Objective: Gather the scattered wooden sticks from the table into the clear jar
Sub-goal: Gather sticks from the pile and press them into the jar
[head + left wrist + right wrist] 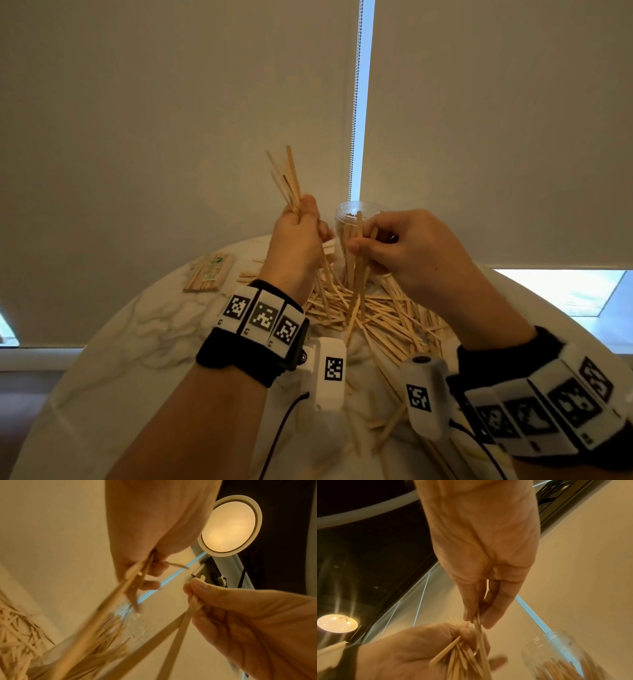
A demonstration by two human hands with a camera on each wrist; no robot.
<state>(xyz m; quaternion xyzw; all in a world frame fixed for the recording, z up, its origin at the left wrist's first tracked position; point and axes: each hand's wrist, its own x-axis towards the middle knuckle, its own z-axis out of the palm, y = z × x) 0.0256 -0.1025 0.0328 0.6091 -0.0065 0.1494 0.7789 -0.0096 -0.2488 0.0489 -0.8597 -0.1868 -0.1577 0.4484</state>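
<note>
Your left hand [297,240] gripped a fanned bundle of thin pale wooden sticks [287,178]. Your right hand [407,250] pinched two sticks [358,274] before the clear plastic jar [349,214], at 12 o'clock of the scattered stick pile [383,318] on the round marble-patterned table [137,342].

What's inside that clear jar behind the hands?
The clear jar holds wooden sticks standing in its lower part. Its base is hidden behind the right hand and the sticks it pinches.

Pale tan wooden sticks [376,315] are lying on a white, grey-veined marble worktop [137,342]; the jar [349,219] is showing clear; black-and-white checkered markers [263,317] are banding black wrist straps [239,363].
</note>
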